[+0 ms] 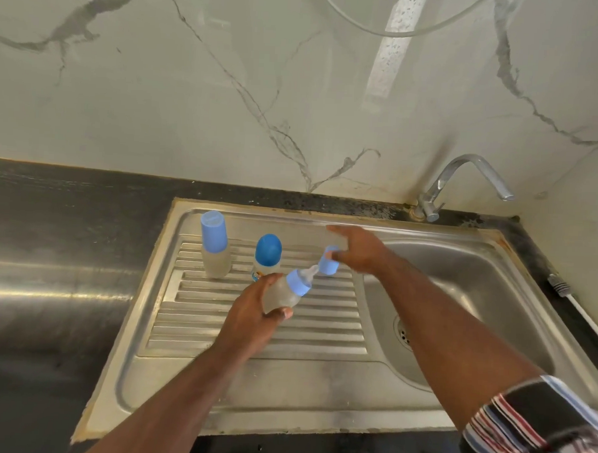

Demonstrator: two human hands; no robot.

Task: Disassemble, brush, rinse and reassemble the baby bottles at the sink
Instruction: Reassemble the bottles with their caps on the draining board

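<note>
While the left hand [252, 313] grips the uncapped baby bottle [286, 291] over the ribbed drainboard [218, 325], its clear body looks empty and its long axis tilts, teat aimed up and right. Just past the teat, the right hand [355, 249] pinches the light-blue cap [327, 260], other fingers spread. Behind stand a capped clear bottle [215, 245] and a dark-blue-capped bottle [267, 257] whose label is unreadable. To the right lie the sink basin [458, 301] and faucet [464, 178].
</note>
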